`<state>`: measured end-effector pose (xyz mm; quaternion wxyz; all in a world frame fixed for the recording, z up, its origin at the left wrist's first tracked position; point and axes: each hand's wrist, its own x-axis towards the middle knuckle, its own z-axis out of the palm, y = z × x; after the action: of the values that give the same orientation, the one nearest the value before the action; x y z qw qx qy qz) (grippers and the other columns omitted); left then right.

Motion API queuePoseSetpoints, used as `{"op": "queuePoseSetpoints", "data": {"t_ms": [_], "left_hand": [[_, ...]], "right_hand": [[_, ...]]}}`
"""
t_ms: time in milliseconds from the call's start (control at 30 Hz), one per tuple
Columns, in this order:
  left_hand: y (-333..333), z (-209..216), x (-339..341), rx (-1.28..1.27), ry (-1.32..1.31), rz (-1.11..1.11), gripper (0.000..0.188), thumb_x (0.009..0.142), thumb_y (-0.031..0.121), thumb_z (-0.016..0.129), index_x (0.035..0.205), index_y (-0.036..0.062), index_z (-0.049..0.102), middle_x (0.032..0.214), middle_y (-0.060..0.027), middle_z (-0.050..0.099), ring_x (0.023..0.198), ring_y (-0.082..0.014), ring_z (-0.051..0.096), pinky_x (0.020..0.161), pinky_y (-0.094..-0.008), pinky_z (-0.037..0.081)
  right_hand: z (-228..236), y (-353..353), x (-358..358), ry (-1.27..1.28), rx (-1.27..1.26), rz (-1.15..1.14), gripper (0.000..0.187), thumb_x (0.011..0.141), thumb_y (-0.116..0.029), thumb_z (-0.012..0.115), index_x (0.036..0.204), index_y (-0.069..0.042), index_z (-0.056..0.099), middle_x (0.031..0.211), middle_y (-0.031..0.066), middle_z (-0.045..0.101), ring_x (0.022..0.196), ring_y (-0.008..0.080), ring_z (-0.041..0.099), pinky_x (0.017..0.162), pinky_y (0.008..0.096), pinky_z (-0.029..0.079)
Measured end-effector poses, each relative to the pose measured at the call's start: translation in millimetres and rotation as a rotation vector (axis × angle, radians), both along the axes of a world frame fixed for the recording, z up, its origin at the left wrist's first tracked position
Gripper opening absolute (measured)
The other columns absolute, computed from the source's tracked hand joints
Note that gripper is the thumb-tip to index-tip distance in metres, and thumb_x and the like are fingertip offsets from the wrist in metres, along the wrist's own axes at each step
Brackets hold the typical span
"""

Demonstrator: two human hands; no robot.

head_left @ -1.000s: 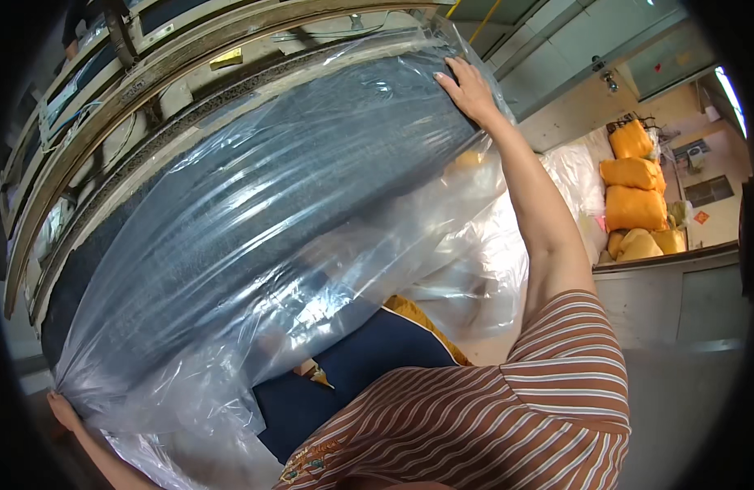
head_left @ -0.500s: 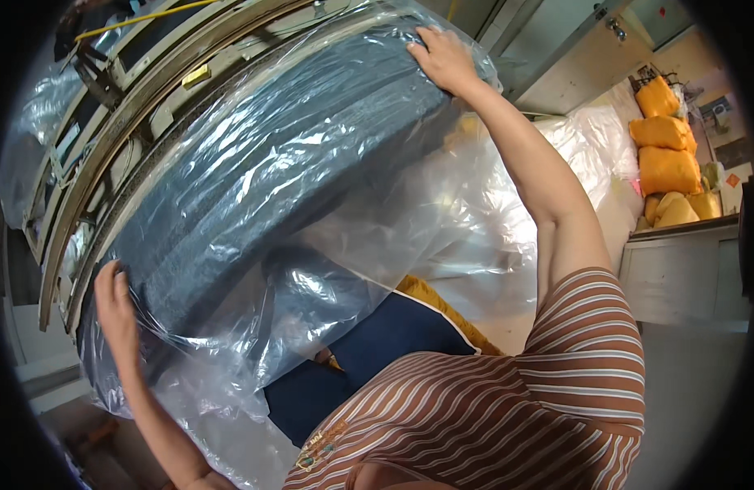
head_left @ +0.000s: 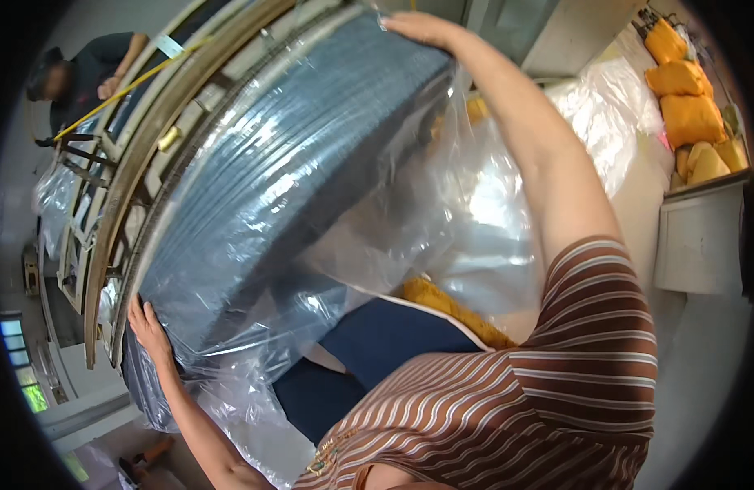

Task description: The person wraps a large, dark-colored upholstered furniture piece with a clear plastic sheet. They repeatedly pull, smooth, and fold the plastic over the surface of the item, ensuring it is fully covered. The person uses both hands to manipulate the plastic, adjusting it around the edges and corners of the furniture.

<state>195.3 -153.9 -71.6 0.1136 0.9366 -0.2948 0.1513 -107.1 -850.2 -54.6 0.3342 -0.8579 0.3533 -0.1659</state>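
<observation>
A long blue-grey bundle of what looks like fabric point(head_left: 230, 204) lies in front of me, covered by a clear plastic sheet point(head_left: 393, 245). The plastic is drawn tight in fine creases over the bundle, and looser folds hang toward my lap. My left hand point(head_left: 152, 331) rests at the bundle's near left end, fingers stretched and thumb apart. Far to the right, my right hand point(head_left: 422, 28) reaches over the other end, fingers extended flat along its top edge. Part of its fingertips is hard to make out.
Behind the bundle runs a machine frame with long rails point(head_left: 120, 175) and a yellow rod point(head_left: 120, 96). Another person point(head_left: 91, 77) stands beyond it at far left. Orange bundles point(head_left: 691, 118) are stacked at right above a pale cabinet point(head_left: 699, 245). Dark blue cloth point(head_left: 401, 335) covers my lap.
The plastic over the bundle has become tauter, with fine straight creases. My right hand has shifted slightly left and farther over the far edge. The view has turned, bringing another person into sight.
</observation>
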Motion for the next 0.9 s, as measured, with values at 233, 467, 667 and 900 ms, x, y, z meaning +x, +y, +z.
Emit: {"op": "queuePoseSetpoints", "data": {"t_ms": [233, 467, 667, 900], "left_hand": [[21, -3, 22, 0.072, -0.017, -0.116, 0.044, 0.099, 0.03, 0.041, 0.133, 0.0023, 0.047, 0.135, -0.0199, 0.046, 0.126, -0.0327, 0.04, 0.106, -0.0396, 0.029], [4, -1, 19, 0.062, -0.001, -0.141, 0.046, 0.099, 0.031, 0.039, 0.134, 0.0017, 0.046, 0.135, -0.0193, 0.046, 0.126, -0.0325, 0.04, 0.107, -0.0397, 0.028], [15, 2, 20, 0.077, -0.015, -0.137, 0.046, 0.1, 0.031, 0.039, 0.134, 0.0014, 0.046, 0.135, -0.02, 0.046, 0.126, -0.0331, 0.039, 0.107, -0.0401, 0.027], [7, 0, 15, 0.081, -0.011, -0.123, 0.045, 0.1, 0.031, 0.038, 0.133, 0.0016, 0.047, 0.133, -0.0205, 0.046, 0.125, -0.0331, 0.041, 0.106, -0.0397, 0.029]], "right_hand": [[-126, -87, -138, 0.03, -0.021, -0.433, 0.033, 0.086, -0.03, 0.052, 0.078, 0.0, 0.063, 0.073, 0.0134, 0.063, 0.065, 0.0224, 0.058, 0.063, 0.0362, 0.046], [-306, 20, -220, 0.089, 0.434, -0.556, 0.04, 0.083, -0.042, 0.06, 0.077, -0.003, 0.065, 0.066, 0.0088, 0.064, 0.053, 0.0181, 0.061, 0.05, 0.0332, 0.049], [-305, 118, -208, 0.691, 0.265, -0.755, 0.052, 0.083, -0.049, 0.059, 0.095, 0.001, 0.064, 0.09, 0.0189, 0.067, 0.075, 0.0271, 0.067, 0.071, 0.0418, 0.052], [-316, 124, -281, -0.268, 0.796, -0.698, 0.016, 0.086, -0.016, 0.06, 0.094, -0.003, 0.063, 0.094, 0.0119, 0.068, 0.085, 0.0184, 0.067, 0.072, 0.0316, 0.051]]}}
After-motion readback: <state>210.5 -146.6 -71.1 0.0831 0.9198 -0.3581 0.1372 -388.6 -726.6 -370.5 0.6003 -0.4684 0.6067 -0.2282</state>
